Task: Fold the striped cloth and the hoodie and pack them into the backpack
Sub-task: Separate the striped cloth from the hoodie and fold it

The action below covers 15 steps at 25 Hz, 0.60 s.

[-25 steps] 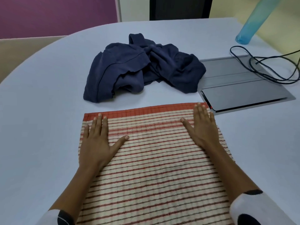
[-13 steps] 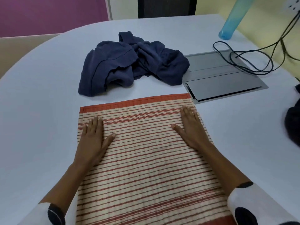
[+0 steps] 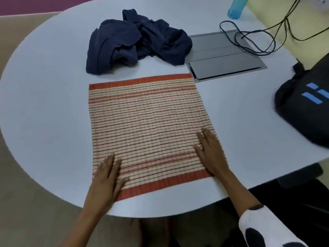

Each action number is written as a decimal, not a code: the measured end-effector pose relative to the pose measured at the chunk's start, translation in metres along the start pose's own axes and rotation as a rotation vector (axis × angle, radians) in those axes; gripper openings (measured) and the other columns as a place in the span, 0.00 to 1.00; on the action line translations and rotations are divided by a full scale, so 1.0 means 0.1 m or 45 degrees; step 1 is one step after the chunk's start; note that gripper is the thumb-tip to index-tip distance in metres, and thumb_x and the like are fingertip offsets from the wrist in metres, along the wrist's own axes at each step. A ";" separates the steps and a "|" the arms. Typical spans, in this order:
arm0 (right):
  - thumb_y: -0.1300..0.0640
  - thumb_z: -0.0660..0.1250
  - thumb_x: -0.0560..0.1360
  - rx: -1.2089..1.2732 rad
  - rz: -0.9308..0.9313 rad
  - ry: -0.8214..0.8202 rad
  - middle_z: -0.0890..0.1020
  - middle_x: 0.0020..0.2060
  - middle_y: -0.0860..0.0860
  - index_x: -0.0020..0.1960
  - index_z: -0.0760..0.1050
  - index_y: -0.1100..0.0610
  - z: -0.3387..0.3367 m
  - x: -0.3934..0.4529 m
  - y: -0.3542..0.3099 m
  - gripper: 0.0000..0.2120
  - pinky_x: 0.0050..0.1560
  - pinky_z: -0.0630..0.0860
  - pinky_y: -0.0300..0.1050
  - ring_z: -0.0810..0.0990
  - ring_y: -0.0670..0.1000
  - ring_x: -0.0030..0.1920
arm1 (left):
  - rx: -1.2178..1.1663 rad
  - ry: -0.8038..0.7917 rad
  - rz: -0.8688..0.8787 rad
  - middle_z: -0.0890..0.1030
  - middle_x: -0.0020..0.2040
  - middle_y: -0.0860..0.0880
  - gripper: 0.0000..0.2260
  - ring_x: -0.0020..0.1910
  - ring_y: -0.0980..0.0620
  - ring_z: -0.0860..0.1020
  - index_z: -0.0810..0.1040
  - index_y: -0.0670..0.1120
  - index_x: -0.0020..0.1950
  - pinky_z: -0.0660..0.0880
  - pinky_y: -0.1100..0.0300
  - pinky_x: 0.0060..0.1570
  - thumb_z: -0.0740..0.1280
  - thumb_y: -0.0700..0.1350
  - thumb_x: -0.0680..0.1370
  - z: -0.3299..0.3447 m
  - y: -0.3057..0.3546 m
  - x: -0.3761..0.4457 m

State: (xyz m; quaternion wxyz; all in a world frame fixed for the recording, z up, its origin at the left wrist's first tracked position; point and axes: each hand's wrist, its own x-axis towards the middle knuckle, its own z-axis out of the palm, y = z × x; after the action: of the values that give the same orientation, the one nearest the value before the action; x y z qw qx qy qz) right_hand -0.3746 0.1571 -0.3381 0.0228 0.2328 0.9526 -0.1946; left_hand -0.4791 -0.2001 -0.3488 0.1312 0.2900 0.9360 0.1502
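The striped cloth, cream with red lines and red end bands, lies flat as a rectangle on the white table. My left hand rests flat on its near left corner, fingers straight. My right hand lies flat on its near right edge. The navy hoodie sits crumpled in a heap just beyond the cloth. The black backpack with blue bars lies at the table's right edge, to the right of the cloth.
A grey cable hatch panel is set into the table right of the hoodie, with black cables looped over it. A blue bottle stands at the far right. The table's near edge runs just below my hands.
Both hands have slid from the cloth's far end down to its near end. The view has tilted down and pulled back, bringing the backpack into sight.
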 end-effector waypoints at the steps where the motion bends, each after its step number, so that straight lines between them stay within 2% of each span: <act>1: 0.36 0.44 0.76 0.008 0.021 0.011 0.60 0.76 0.54 0.76 0.60 0.56 -0.04 -0.13 0.01 0.35 0.75 0.56 0.54 0.57 0.53 0.76 | 0.025 -0.016 0.005 0.55 0.77 0.47 0.33 0.75 0.47 0.56 0.58 0.46 0.76 0.57 0.46 0.71 0.46 0.65 0.78 -0.03 0.01 -0.08; 4: 0.35 0.44 0.76 0.008 0.051 -0.016 0.65 0.73 0.54 0.73 0.65 0.56 -0.16 -0.48 0.03 0.35 0.72 0.57 0.49 0.63 0.55 0.73 | 0.103 -0.086 0.027 0.64 0.74 0.41 0.33 0.71 0.42 0.65 0.66 0.42 0.72 0.64 0.44 0.67 0.46 0.64 0.78 -0.10 0.02 -0.26; 7: 0.30 0.44 0.75 -0.011 0.018 -0.010 0.72 0.69 0.55 0.67 0.73 0.57 -0.23 -0.75 0.15 0.39 0.69 0.62 0.52 0.70 0.57 0.68 | 0.233 -0.166 0.109 0.68 0.70 0.39 0.35 0.67 0.40 0.69 0.70 0.42 0.69 0.70 0.42 0.63 0.53 0.67 0.74 -0.20 -0.02 -0.43; 9: 0.32 0.56 0.73 0.028 0.018 -0.068 0.71 0.70 0.52 0.66 0.75 0.55 -0.32 -0.86 0.26 0.34 0.70 0.60 0.49 0.68 0.54 0.69 | 0.283 -0.171 0.172 0.72 0.66 0.39 0.32 0.61 0.41 0.74 0.73 0.42 0.63 0.73 0.44 0.58 0.56 0.67 0.72 -0.26 -0.04 -0.50; 11: 0.39 0.70 0.69 0.077 0.000 -0.170 0.68 0.71 0.48 0.67 0.74 0.53 -0.40 -0.95 0.37 0.30 0.71 0.58 0.46 0.65 0.51 0.71 | 0.293 -0.097 0.249 0.76 0.59 0.42 0.20 0.53 0.43 0.78 0.74 0.45 0.56 0.78 0.48 0.52 0.60 0.58 0.74 -0.33 -0.04 -0.55; 12: 0.43 0.73 0.68 0.080 -0.014 -0.191 0.67 0.71 0.48 0.67 0.74 0.53 -0.43 -0.97 0.41 0.30 0.71 0.59 0.46 0.64 0.50 0.72 | 0.307 -0.049 0.297 0.77 0.55 0.44 0.14 0.49 0.43 0.80 0.73 0.46 0.54 0.78 0.49 0.49 0.66 0.50 0.73 -0.35 -0.06 -0.56; 13: 0.45 0.74 0.68 0.077 -0.029 -0.177 0.68 0.71 0.48 0.66 0.74 0.52 -0.44 -0.98 0.43 0.29 0.70 0.60 0.45 0.65 0.50 0.72 | 0.319 -0.040 0.312 0.77 0.53 0.45 0.17 0.47 0.43 0.80 0.72 0.46 0.54 0.78 0.49 0.47 0.73 0.43 0.68 -0.37 -0.06 -0.57; 15: 0.49 0.73 0.71 0.053 -0.046 -0.090 0.73 0.68 0.50 0.63 0.77 0.53 -0.43 -0.97 0.41 0.22 0.67 0.63 0.45 0.69 0.52 0.69 | 0.370 -0.040 0.293 0.79 0.50 0.46 0.28 0.45 0.44 0.81 0.73 0.47 0.53 0.78 0.47 0.46 0.77 0.33 0.57 -0.38 -0.09 -0.57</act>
State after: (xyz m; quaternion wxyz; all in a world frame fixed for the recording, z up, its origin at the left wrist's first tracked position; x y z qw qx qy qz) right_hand -0.2679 0.1650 -0.3006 0.0483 0.2090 0.9509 -0.2230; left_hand -0.4503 -0.2484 -0.3080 0.0846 0.4133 0.9064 0.0226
